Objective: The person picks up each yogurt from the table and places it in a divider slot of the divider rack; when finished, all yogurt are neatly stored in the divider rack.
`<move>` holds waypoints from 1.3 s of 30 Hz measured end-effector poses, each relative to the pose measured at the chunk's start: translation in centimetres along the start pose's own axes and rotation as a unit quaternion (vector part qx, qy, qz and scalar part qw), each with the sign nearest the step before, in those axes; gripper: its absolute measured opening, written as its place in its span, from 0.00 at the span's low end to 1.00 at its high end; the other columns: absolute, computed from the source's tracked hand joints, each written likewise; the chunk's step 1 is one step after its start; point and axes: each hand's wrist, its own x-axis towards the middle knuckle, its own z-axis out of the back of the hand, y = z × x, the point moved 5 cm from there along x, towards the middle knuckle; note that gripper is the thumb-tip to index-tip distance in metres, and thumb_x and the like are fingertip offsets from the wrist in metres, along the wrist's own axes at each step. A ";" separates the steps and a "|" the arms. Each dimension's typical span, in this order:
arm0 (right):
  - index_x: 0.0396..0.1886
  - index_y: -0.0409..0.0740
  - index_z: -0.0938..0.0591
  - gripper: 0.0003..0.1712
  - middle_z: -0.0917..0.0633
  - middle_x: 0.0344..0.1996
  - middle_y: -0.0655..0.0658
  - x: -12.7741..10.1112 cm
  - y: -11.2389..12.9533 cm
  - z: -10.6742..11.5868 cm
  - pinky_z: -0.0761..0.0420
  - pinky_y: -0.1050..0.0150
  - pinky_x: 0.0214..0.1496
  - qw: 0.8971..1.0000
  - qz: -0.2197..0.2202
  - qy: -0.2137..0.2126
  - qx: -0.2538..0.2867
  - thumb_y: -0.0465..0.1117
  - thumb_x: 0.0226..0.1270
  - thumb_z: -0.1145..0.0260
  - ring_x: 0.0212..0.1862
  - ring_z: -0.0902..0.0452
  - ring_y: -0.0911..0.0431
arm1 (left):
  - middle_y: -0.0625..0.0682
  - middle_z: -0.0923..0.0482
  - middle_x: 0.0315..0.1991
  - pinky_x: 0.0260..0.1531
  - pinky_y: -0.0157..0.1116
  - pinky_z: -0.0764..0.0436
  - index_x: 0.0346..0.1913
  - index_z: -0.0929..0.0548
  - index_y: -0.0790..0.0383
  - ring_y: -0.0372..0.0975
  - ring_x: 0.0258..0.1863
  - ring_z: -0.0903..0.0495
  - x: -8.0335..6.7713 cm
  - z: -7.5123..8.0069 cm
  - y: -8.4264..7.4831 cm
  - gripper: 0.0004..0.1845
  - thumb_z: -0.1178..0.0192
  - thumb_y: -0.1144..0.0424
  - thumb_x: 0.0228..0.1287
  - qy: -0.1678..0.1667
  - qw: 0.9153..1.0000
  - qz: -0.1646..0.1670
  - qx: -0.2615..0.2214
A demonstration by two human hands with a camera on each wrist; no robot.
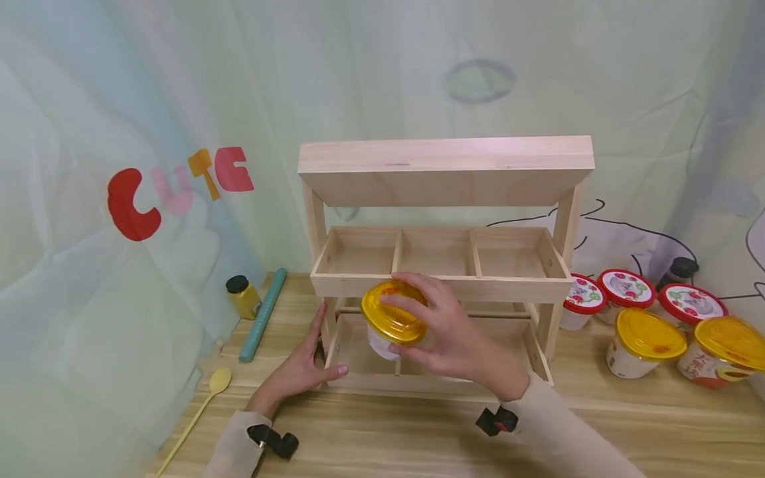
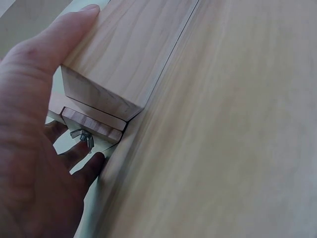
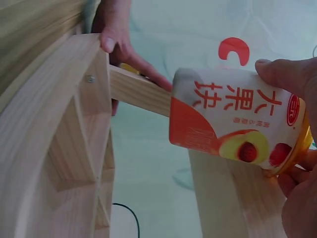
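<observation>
Five cups point(image 1: 645, 332) (wooden table point(image 1: 627, 425)) — curtained backdrop point(image 1: 119, 99).

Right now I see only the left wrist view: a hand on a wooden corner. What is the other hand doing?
Observer: The right hand grips a yellow-lidded cup by its top, in front of the rack.
Operator: Which tier is the cup at?
Observer: It is tilted over the left end of the bottom tray; the middle tray shows nothing inside.
Operator: Any more cups?
Observer: Five stand on the table right of the rack: three red-lidded and two yellow-lidded.
</observation>
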 end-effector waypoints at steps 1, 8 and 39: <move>0.70 0.53 0.21 0.44 0.26 0.75 0.36 -0.1 0.0 -0.2 0.23 0.37 0.72 1.000 0.003 -0.002 -0.003 0.46 0.53 0.13 0.74 0.28 0.40 | 0.64 0.49 0.88 0.80 0.71 0.44 0.88 0.73 0.37 0.66 0.85 0.46 0.0 0.0 0.0 0.74 0.19 0.54 0.60 0.000 1.000 -0.002 0.000; 0.71 0.53 0.21 0.45 0.26 0.76 0.34 -0.7 0.4 -1.2 0.23 0.36 0.74 1.000 0.011 -0.025 -0.011 0.45 0.51 0.12 0.76 0.29 0.39 | 0.67 0.49 0.87 0.78 0.71 0.41 0.88 0.73 0.38 0.67 0.85 0.45 0.0 0.0 0.2 0.75 0.19 0.54 0.59 -0.004 1.000 -0.005 0.008; 0.70 0.56 0.21 0.41 0.26 0.76 0.41 -2.7 -1.6 -10.0 0.19 0.42 0.73 0.997 -0.049 0.053 -0.038 0.52 0.59 0.14 0.75 0.25 0.44 | 0.64 0.50 0.88 0.79 0.70 0.43 0.88 0.74 0.37 0.68 0.86 0.51 -0.1 -0.1 0.1 0.73 0.20 0.53 0.62 0.004 1.000 -0.014 0.003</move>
